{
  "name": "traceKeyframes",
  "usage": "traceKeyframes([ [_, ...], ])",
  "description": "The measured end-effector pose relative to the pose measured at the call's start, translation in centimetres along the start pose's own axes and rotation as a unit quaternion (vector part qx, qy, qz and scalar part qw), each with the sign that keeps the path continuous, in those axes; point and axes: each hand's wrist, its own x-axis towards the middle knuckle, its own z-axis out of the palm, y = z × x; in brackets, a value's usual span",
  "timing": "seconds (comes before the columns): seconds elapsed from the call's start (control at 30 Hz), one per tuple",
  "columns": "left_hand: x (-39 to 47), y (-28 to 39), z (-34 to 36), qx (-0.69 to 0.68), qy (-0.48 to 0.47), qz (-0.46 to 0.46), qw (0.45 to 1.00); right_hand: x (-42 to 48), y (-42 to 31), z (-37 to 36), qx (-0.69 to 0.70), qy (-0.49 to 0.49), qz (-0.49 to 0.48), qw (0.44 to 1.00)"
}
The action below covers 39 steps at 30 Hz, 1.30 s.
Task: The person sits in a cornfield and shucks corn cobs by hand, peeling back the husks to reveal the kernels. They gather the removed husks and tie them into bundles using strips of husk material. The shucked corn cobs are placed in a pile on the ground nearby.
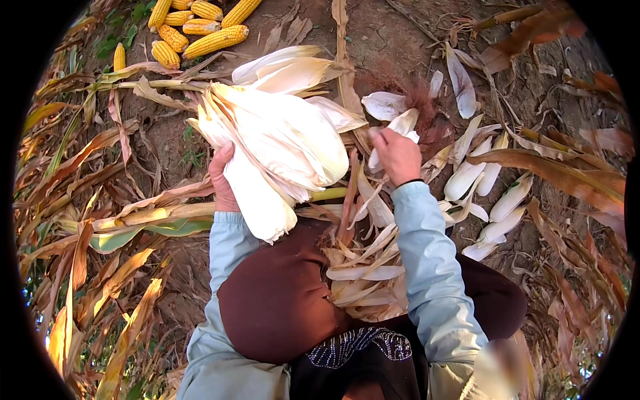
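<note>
A thick bundle of pale corn husks (285,130) rests in my left hand (223,175), with the thumb showing at its left edge and the other fingers hidden beneath. The leaves fan out to the right and down over my raised knee. My right hand (399,154) is off the bundle's right side, palm down with curled fingers. A loose white husk (404,121) shows above that hand, and white husk also appears below its fingers. Whether the fingers grip it cannot be made out. Reddish-brown corn silk (422,105) lies just beyond.
Husked yellow corn cobs (216,41) are piled at the upper left, on bare soil. Loose husks (467,175) are scattered to the right, and more husks (370,280) lie between my legs. Dry corn stalks (160,215) and leaves cover the ground at left.
</note>
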Motion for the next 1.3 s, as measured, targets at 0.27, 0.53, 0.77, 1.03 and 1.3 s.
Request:
traceKeyframes([
  [0.27,-0.7,-0.2,0.4,-0.002,0.004,-0.022,1.0,-2.9,8.1,-10.1,0.702,0.152,0.043,0.694],
  [0.53,-0.8,-1.6,2.2,-0.013,-0.031,-0.116,0.993,-1.2,12.2,-7.1,0.643,0.115,0.101,0.75],
  [0.77,-1.0,-2.8,3.8,-0.025,-0.026,-0.178,0.983,-1.7,1.2,-2.7,0.666,0.023,0.079,0.742],
  [1.03,-0.7,-3.1,4.1,-0.07,-0.052,-0.174,0.981,-2.4,-5.7,2.6,0.603,-0.179,0.018,0.777],
  [1.3,0.1,-2.0,1.6,-0.044,-0.012,-0.12,0.992,3.3,-1.3,4.5,0.185,0.046,-0.023,0.981],
])
